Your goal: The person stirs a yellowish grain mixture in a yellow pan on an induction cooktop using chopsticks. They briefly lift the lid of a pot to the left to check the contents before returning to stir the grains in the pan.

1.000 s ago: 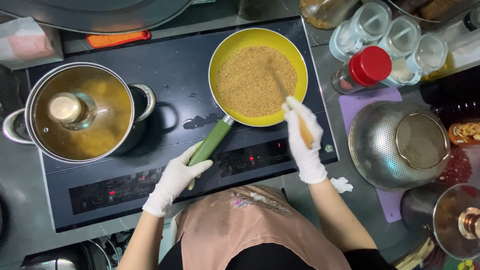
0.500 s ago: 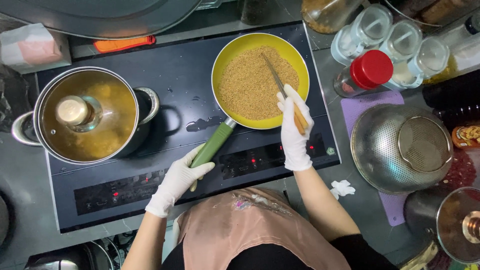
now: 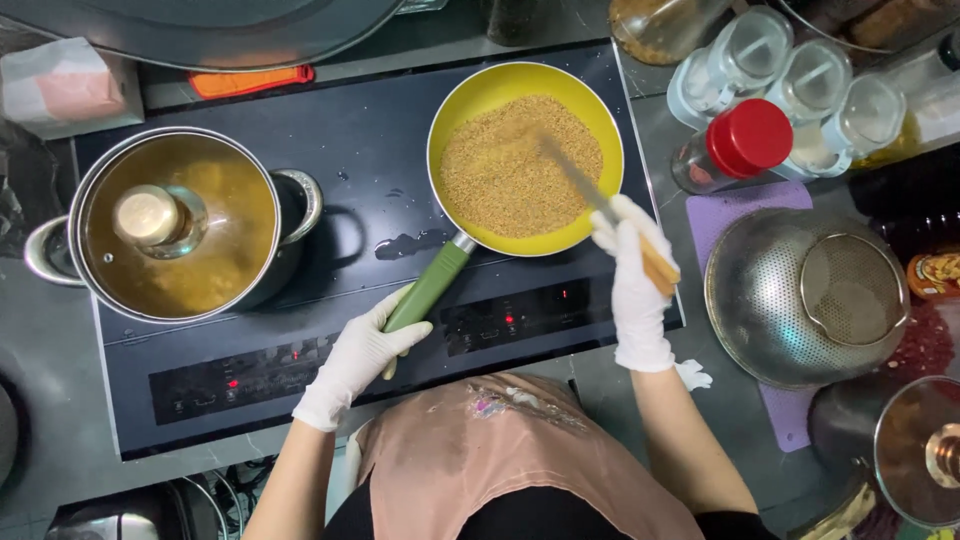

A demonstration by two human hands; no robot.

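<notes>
Left hand (image 3: 358, 357), in a white glove, is curling shut around the lower end of the green pan handle (image 3: 428, 290), fingers wrapping over it. Right hand (image 3: 632, 280), also gloved, is closing in a fist on the wooden grip of a spatula (image 3: 600, 205); the metal blade is reaching up and left into the pan and looks blurred.

Yellow frying pan (image 3: 525, 157) is sitting on the black cooktop (image 3: 330, 260), at its right rear. It is holding a flat, even layer of small golden-brown grains (image 3: 510, 170) covering most of the base.

Steel pot (image 3: 175, 225) is standing on the left of the cooktop, well apart from the pan, under a glass lid with a metal knob; something yellowish is showing through the lid, contents unclear.

Right of the cooktop: a jar with a red cap (image 3: 735, 148), three clear lidded jars (image 3: 810, 85) beside it, and a metal colander (image 3: 805, 295) with a small wire strainer lying inside it.
</notes>
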